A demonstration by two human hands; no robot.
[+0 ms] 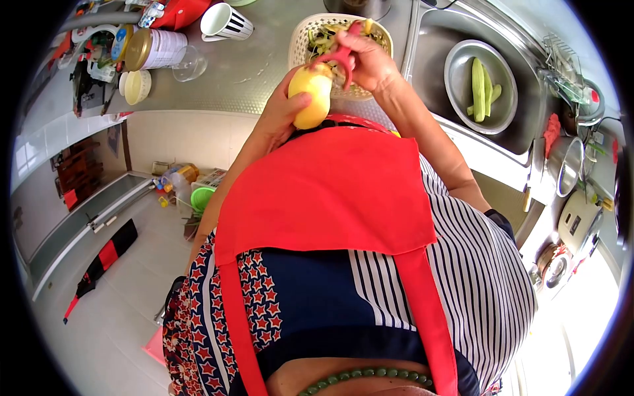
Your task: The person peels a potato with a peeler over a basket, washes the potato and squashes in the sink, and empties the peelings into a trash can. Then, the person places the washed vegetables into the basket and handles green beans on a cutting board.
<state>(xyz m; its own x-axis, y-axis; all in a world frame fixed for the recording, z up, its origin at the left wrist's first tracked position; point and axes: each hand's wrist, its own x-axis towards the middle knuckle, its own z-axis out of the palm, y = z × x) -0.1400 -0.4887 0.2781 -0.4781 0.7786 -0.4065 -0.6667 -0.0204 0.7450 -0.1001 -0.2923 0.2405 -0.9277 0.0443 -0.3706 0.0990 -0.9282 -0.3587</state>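
A peeled-looking yellow potato is held in my left hand, just in front of the red apron. My right hand grips a red peeler, whose head is at the potato's upper end. Behind both hands stands a cream plastic basket with green and pale peelings in it. The right hand is over the basket's near right part and hides some of it.
To the right, a sink holds a metal bowl with peeled green vegetables. At the left of the counter are a striped cup, a clear glass, and a gold-lidded jar. A knife lies right of the sink.
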